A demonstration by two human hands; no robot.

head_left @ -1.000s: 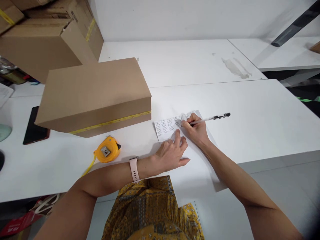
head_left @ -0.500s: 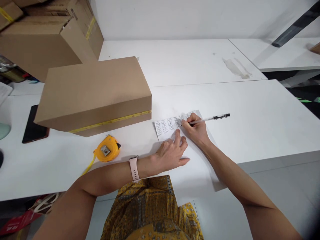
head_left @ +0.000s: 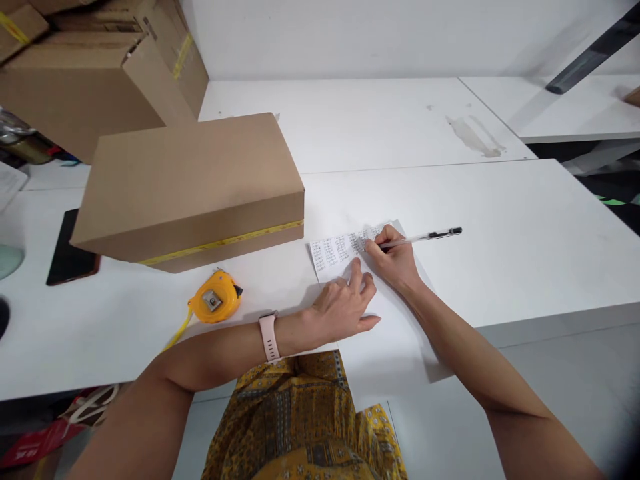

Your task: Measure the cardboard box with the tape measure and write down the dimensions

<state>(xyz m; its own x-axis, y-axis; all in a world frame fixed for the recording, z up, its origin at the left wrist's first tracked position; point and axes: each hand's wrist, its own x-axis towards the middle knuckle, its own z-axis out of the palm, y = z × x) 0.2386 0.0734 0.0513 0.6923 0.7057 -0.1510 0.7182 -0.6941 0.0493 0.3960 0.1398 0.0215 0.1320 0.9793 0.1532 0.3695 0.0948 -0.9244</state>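
Note:
My right hand [head_left: 395, 260] is closed round a clear pen with a black cap end [head_left: 425, 237], its tip down on a sheet of paper [head_left: 380, 360]. Columns of small handwriting fill the upper part of the sheet, too small to read. My left hand [head_left: 345, 303] rests on the paper just below the writing, fingers apart and holding nothing. A watch with a pink band [head_left: 269, 337] is on the left wrist. Left of that hand lies a yellow tape measure [head_left: 216, 297], its tape running out toward my forearm.
A closed cardboard box [head_left: 195, 180] stands left of the paper, a yellow measuring tape strip along its front side. Behind it are larger cardboard boxes [head_left: 90, 87]. A dark phone [head_left: 70, 253] lies at the left on the white table [head_left: 500, 233]. A dark bar [head_left: 590, 53] slants at the back right.
The pen has shifted very slightly to the right with my right hand. My left hand stays in place on the paper.

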